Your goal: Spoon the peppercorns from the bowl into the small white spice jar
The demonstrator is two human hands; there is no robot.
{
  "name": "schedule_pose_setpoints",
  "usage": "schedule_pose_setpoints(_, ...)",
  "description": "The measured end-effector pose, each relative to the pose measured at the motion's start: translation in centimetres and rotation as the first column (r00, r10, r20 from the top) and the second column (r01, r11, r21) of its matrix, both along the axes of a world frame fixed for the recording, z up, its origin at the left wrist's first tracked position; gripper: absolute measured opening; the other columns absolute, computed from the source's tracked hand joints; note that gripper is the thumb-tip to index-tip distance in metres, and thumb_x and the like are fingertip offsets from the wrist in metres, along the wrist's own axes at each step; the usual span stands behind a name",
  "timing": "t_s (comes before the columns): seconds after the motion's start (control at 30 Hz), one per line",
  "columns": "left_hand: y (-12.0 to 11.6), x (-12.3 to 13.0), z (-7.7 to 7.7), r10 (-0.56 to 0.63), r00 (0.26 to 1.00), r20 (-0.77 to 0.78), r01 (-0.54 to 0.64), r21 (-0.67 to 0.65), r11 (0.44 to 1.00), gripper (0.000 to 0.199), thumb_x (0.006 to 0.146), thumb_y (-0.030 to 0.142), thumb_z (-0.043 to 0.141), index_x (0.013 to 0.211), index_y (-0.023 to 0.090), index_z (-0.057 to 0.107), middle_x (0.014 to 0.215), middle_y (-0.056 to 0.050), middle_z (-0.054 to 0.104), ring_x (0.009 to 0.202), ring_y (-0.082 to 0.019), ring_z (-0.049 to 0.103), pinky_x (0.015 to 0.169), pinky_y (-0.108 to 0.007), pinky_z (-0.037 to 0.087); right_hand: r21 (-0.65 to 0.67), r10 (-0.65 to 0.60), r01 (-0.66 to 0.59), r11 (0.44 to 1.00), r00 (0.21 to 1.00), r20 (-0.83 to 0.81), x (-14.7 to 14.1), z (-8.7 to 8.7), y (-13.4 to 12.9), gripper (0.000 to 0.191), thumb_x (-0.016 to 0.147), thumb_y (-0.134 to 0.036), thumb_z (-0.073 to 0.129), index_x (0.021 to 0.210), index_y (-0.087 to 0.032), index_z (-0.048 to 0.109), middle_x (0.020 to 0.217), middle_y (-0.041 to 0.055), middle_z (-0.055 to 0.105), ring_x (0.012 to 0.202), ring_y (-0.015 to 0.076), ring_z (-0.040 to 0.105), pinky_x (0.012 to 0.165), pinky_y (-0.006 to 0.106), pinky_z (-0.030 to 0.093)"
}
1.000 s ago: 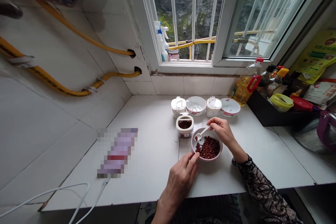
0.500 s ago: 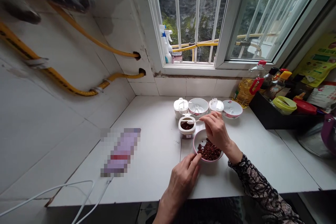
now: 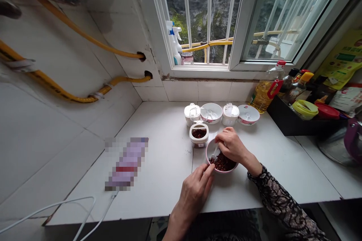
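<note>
A pink-rimmed white bowl (image 3: 222, 171) holds many small dark red-brown pieces (image 3: 224, 162). My right hand (image 3: 232, 145) is closed on a small white spoon (image 3: 215, 154), whose tip dips among the pieces at the bowl's left side. At the bowl's lower left rim, my left hand (image 3: 198, 186) grips the edge between thumb and fingers. Just behind and left of the bowl stands a white jar (image 3: 199, 141), lid up, with similar dark pieces inside.
Behind stand two white lidded jars (image 3: 192, 114) (image 3: 230, 115) and two floral bowls (image 3: 212, 113) (image 3: 249, 115). An oil bottle (image 3: 263, 92) and a black condiment box (image 3: 291, 122) are at the right. A blurred purple item (image 3: 128, 163) with a white cable lies left.
My right hand has brought the spoon from the open jar down into the bowl. My left hand stays at the bowl's rim. The whole view has shifted slightly.
</note>
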State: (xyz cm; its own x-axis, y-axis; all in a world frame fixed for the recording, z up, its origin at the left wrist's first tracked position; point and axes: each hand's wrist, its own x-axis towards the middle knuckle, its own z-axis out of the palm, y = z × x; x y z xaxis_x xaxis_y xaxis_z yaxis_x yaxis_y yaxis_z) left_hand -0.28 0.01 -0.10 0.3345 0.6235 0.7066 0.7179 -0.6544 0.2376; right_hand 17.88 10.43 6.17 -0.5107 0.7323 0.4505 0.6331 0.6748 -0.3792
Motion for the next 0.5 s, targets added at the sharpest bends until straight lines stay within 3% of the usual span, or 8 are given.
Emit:
schedule_pose_setpoints(0.13,-0.1,0.0,0.0,0.003,1.0,-0.005,-0.003,-0.005,1.0,0.029,0.097,0.014,0.044,0.124,0.015,0.053,0.1,-0.01,0.068,0.086,-0.017,0.069,0.07,-0.023,0.056,-0.119,-0.096,0.083,0.989,0.99,-0.102,0.2,-0.3,0.1,0.023,0.078,-0.008,0.045,0.07,-0.021,0.062,0.069,0.0001,0.07,0.065,0.0155,0.058,0.092,0.037,0.037)
schedule_pose_setpoints(0.27,0.0,0.0,-0.1,-0.001,1.0,-0.004,0.001,-0.006,1.0,0.03,0.097,0.014,0.045,0.125,0.016,0.052,0.099,-0.009,0.068,0.085,-0.016,0.069,0.071,-0.023,0.056,-0.152,-0.196,0.169,0.974,0.964,-0.178,0.9,-0.2,0.5,0.022,0.076,-0.012,0.045,0.069,-0.022,0.063,0.071,0.0003,0.071,0.072,0.0177,0.062,0.089,0.036,0.04)
schedule_pose_setpoints(0.5,0.0,0.1,-0.1,-0.01,1.0,-0.006,0.009,-0.028,1.0,0.029,0.099,0.014,0.039,0.125,0.015,0.051,0.102,-0.011,0.068,0.089,-0.018,0.069,0.074,-0.026,0.058,-0.209,-0.26,0.206,0.956,0.924,-0.282,1.2,0.6,0.5,0.02,0.073,-0.021,0.046,0.062,-0.023,0.062,0.063,0.0009,0.068,0.067,0.0196,0.061,0.081,0.036,0.043)
